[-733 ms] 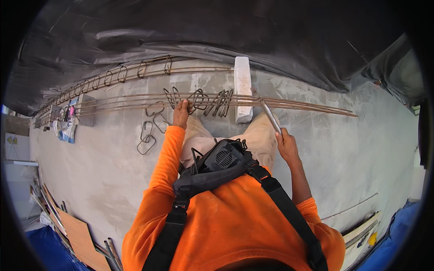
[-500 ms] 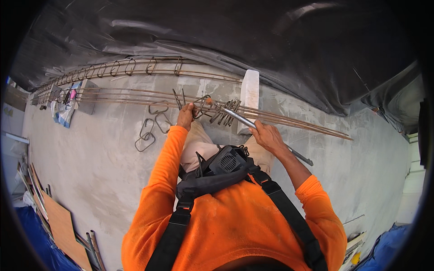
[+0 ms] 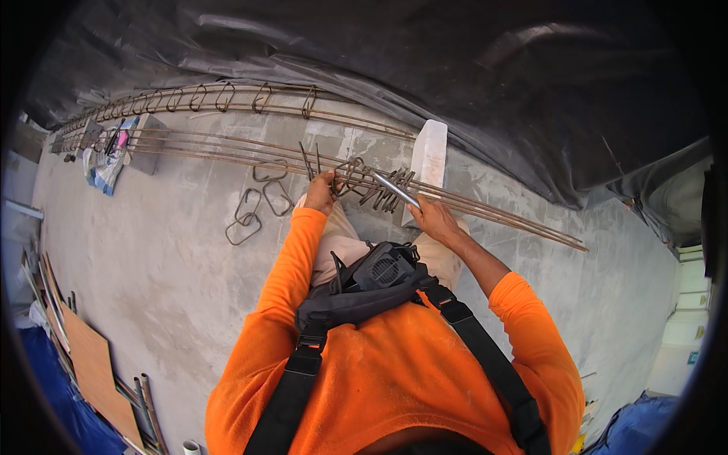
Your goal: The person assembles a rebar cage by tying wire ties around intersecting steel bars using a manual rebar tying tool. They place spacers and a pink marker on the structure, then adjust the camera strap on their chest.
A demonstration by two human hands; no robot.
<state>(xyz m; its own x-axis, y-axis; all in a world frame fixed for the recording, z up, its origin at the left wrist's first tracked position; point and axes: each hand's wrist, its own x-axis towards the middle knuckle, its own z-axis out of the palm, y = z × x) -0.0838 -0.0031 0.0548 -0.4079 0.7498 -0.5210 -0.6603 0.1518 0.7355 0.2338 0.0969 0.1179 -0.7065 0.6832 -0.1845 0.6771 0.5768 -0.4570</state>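
Long thin rebar rods point(image 3: 516, 217) run side by side across the front of me, from the left to the right. My left hand point(image 3: 321, 193) is closed at these rods, its fingers on a bent steel stirrup point(image 3: 350, 176). Two upright bent ends point(image 3: 309, 158) rise just beyond it. A silver metal bar-like tool point(image 3: 394, 188) is in my closed right hand point(image 3: 440, 220), slanting across the rods; its exact kind is unclear. Several stirrups point(image 3: 385, 194) bunch on the rods between my hands. Loose stirrups point(image 3: 246, 216) lie on the concrete floor left of my left hand.
A pale block point(image 3: 430, 152) supports the rods on the right, a grey block point(image 3: 145, 155) on the left. Behind lies an assembled rebar cage point(image 3: 216, 98), along black sheeting point(image 3: 455, 61). An orange-brown board point(image 3: 91, 364) and pipes point(image 3: 148, 402) lie at lower left.
The silver tool now tilts more steeply over the stirrups, and the dark bar formerly seen past my right hand no longer shows. My left hand stays at the rods; the view has shifted slightly.
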